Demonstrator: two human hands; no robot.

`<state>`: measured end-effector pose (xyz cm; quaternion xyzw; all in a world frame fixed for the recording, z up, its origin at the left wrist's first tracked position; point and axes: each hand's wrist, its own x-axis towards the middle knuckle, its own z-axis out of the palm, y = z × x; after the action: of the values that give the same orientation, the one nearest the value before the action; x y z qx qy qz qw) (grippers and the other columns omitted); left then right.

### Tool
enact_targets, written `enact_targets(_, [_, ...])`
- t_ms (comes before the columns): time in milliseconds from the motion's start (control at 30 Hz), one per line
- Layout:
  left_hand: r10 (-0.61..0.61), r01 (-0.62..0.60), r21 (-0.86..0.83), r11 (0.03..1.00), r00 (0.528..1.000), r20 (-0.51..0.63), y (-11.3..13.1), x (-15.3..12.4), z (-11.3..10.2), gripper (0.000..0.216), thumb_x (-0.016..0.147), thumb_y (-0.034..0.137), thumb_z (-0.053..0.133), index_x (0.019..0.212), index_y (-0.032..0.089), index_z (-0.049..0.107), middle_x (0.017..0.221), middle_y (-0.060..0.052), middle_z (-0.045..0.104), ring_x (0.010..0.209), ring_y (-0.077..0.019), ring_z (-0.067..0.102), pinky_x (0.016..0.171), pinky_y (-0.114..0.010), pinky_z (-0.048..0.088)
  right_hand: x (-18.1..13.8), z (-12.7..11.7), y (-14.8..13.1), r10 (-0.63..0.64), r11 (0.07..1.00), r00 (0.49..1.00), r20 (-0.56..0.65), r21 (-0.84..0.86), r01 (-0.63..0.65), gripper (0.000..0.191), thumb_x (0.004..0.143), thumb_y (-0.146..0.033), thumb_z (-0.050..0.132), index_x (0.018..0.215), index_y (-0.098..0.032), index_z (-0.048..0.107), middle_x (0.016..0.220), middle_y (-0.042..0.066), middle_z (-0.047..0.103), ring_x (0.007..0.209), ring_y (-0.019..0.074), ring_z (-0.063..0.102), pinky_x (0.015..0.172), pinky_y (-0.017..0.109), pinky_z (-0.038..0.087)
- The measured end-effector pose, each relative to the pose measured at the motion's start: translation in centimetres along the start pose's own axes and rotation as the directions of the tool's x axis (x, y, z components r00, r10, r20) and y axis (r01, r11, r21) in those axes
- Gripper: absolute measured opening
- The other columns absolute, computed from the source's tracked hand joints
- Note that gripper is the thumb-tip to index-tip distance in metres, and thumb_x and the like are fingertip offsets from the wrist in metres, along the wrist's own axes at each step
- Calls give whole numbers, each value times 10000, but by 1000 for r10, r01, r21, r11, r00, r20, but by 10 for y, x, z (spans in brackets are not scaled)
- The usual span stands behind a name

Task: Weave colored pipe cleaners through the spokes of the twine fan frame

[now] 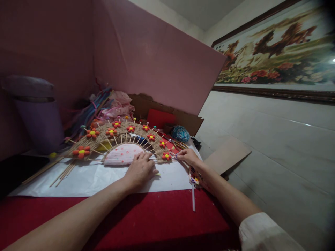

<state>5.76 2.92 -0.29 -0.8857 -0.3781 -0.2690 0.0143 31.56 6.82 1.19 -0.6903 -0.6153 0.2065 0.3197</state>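
left hand [141, 169] rests loosely on the fan [123, 154]; right hand [188, 157] pinches something small [175, 156].

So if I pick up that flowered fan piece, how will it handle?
The fan piece probably feels light for its size, being mostly thin sticks and twine-like weave. The radiating sticks likely keep it fairly stiff, though, being so slim, they could snap if knocked. The raised flowers might come loose under a firm grip.

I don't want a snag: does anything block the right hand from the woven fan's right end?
Nothing visible does: the right hand is close beside that end of the woven fan, with a small purplish piece, too small to identify, at its fingers.
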Motion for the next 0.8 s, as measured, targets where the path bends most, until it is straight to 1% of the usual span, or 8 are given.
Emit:
enact_targets(233, [1,-1,24,1000,1000,14,0,0,-1,170,798,316,587,855,168,648,1192,-105,536,1111,-279,449,942,-437,331,1,0,-1,11,1000,1000,-11,-16,-11,57,613,-144,649,581,-129,694,509,4,641,495,107,537,468,187,372])
enact_targets(433, [11,-11,42,999,1000,-7,-1,0,1,161,792,319,595,840,174,643,1195,-97,532,1109,-275,453,945,-440,333,2,0,-1,13,999,1000,-17,-34,-14,53,610,-142,656,582,-127,698,509,9,644,498,110,542,467,189,371])
enact_targets(800, [9,-9,-5,1000,1000,-15,0,0,1,133,787,300,599,821,178,640,1177,-95,538,1108,-281,447,941,-449,320,1,0,-4,26,999,1000,-9,-30,-26,56,613,-136,655,572,-133,692,518,5,648,506,110,549,483,186,389])
